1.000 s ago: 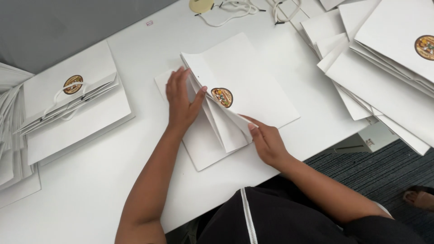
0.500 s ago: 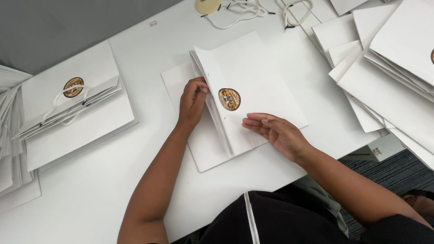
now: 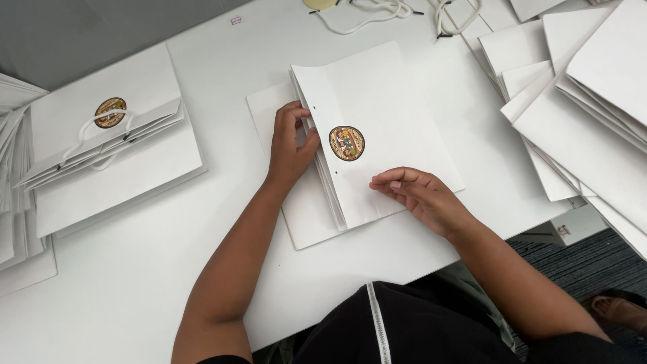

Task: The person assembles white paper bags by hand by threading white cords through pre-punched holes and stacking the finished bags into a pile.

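I have the flat white paper bag lying in the middle of the white table, its round brown sticker facing up. My left hand sits just left of that sticker, fingers curled and pinching the bag's stacked open edge where the small punched holes are. My right hand rests below and right of the sticker, fingers loosely pressed together and flat on the bag's lower corner, holding nothing. I judge the main risk is the layers at the pinched edge splaying or creasing if the left hand pulls while the right pins the corner unevenly. The finished bag with cord handles lies well left of the sticker; loose white cords lie above it, and the stack of flat bags to its right could slide into the work
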